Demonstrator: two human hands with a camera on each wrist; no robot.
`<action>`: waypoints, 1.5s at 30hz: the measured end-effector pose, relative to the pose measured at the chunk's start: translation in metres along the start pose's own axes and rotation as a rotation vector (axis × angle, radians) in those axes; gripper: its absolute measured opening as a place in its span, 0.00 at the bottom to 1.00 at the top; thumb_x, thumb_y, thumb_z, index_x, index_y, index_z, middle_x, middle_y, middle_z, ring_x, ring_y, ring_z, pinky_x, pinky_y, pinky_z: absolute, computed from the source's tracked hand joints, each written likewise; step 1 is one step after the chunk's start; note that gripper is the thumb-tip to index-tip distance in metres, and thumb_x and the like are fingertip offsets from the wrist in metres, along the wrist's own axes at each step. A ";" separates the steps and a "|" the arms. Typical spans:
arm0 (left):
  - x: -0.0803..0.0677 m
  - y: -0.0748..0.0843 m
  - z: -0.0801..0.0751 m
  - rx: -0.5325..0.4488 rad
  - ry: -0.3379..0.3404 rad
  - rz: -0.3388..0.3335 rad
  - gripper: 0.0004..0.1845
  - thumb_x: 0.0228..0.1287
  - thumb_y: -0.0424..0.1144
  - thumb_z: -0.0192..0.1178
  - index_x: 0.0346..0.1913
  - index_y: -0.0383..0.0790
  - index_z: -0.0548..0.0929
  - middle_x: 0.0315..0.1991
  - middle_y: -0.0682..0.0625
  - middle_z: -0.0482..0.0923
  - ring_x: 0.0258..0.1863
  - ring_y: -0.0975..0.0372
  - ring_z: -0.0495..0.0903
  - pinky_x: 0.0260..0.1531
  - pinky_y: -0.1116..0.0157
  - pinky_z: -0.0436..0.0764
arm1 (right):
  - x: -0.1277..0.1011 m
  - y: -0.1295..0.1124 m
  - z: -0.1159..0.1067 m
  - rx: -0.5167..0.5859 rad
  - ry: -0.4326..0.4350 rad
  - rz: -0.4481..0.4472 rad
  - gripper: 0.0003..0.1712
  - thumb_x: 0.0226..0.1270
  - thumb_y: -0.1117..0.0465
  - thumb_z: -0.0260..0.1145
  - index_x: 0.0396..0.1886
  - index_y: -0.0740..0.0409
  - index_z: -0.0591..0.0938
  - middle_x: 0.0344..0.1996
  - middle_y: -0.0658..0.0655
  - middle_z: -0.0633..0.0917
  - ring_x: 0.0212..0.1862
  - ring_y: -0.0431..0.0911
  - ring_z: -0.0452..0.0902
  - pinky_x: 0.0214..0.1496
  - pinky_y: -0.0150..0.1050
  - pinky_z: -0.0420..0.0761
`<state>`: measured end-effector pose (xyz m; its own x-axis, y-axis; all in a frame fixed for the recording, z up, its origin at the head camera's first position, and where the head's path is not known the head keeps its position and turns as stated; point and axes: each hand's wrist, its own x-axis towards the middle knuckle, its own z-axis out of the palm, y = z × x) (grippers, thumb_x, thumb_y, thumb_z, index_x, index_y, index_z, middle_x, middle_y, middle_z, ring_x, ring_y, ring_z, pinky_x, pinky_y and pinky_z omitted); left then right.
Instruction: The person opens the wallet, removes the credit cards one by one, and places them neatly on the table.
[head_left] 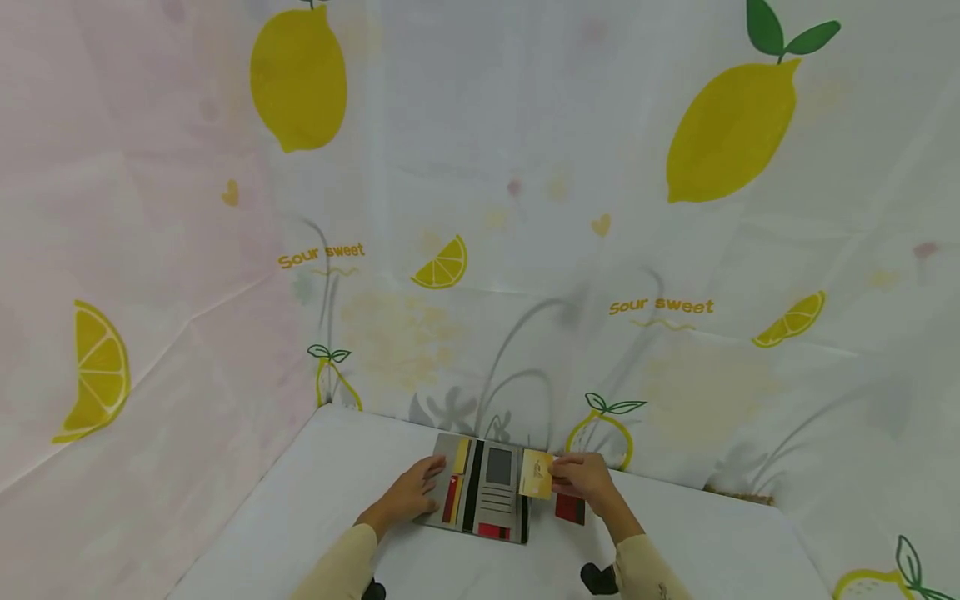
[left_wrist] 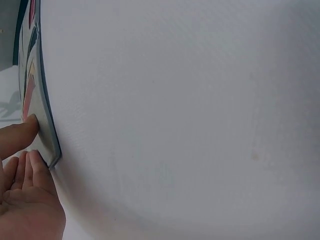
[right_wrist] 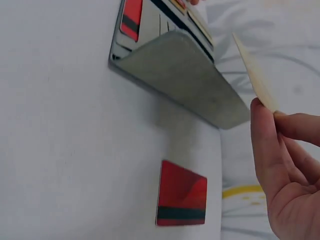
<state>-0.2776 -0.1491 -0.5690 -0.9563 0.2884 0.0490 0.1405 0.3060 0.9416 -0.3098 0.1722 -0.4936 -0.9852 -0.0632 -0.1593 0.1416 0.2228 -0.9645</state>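
An open grey card wallet [head_left: 483,487] lies on the white table [head_left: 315,500], with red and yellow cards in its slots. My left hand [head_left: 416,492] rests flat on its left half, fingers [left_wrist: 20,135] pressing the wallet [left_wrist: 42,115] edge. My right hand [head_left: 581,477] pinches a yellow card [head_left: 537,474] just above the wallet's right edge. In the right wrist view the yellow card [right_wrist: 252,75] stands edge-on between thumb and fingers [right_wrist: 267,150], above the raised wallet [right_wrist: 185,75] flap. A red card [right_wrist: 181,200] lies loose on the table beside it; the head view shows this red card [head_left: 570,508] under my right hand.
A lemon-print cloth [head_left: 525,250] hangs as backdrop behind and to both sides of the table. The table's far edge runs just behind the wallet. White tabletop [left_wrist: 190,125] stretches left of the wallet.
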 end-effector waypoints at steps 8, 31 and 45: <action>0.000 0.000 0.001 0.013 -0.003 -0.004 0.45 0.47 0.14 0.63 0.71 0.25 0.56 0.69 0.29 0.59 0.67 0.37 0.61 0.65 0.45 0.67 | -0.003 0.022 -0.045 -0.013 0.103 0.022 0.14 0.58 0.72 0.68 0.41 0.80 0.80 0.29 0.61 0.85 0.29 0.48 0.84 0.33 0.40 0.89; 0.002 -0.004 0.000 0.023 0.009 -0.004 0.45 0.47 0.14 0.63 0.71 0.26 0.58 0.69 0.30 0.61 0.68 0.39 0.61 0.65 0.46 0.67 | -0.005 0.072 -0.097 -0.244 0.259 0.097 0.08 0.51 0.69 0.70 0.30 0.73 0.85 0.21 0.56 0.86 0.22 0.41 0.81 0.26 0.32 0.84; 0.000 0.001 0.000 0.018 0.003 0.000 0.45 0.48 0.13 0.62 0.71 0.25 0.56 0.69 0.30 0.60 0.69 0.39 0.60 0.66 0.46 0.66 | -0.001 0.067 -0.084 -0.465 0.340 -0.065 0.07 0.45 0.66 0.75 0.24 0.67 0.88 0.21 0.56 0.86 0.22 0.41 0.81 0.35 0.38 0.84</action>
<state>-0.2776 -0.1486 -0.5684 -0.9570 0.2856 0.0504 0.1455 0.3224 0.9353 -0.3073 0.2693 -0.5404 -0.9770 0.2077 0.0482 0.0978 0.6378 -0.7639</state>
